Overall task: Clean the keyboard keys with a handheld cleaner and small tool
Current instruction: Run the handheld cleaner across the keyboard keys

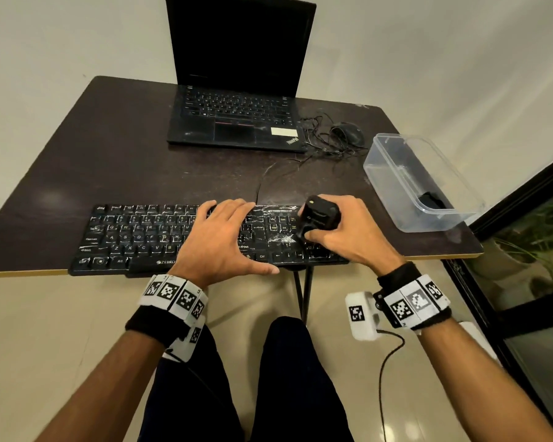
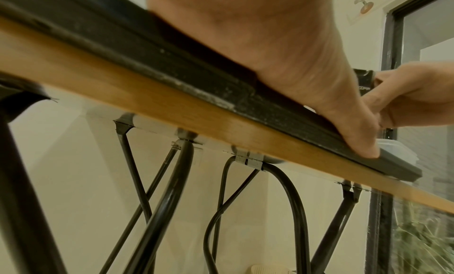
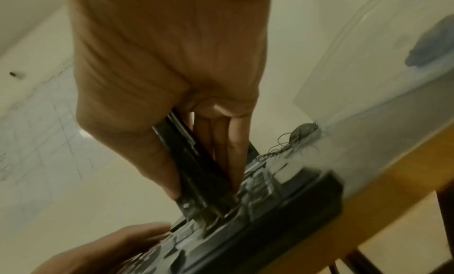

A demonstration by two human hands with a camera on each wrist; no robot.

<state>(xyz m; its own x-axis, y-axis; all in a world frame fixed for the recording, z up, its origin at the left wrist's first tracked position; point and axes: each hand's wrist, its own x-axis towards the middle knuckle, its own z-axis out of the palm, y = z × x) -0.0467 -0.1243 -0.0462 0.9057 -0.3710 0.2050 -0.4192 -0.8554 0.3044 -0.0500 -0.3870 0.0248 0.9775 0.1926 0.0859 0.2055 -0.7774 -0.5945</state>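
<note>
**Cleaner gripped over the keyboard's right end**

The right hand [image 1: 342, 231] wraps thumb and fingers round the black handheld cleaner [image 1: 320, 218], its base down on keys near the right end of the keyboard [image 1: 134, 237]. The left hand [image 1: 224, 240] lies flat, fingers spread, on the keyboard's middle, thumb along its front edge, which sits at the table [image 1: 115, 154] front edge

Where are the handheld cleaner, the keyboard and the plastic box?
handheld cleaner [image 1: 320, 216], head view, its black top.
keyboard [image 1: 134, 237], head view, left letter keys.
plastic box [image 1: 384, 183], head view, its near-left wall.
</note>
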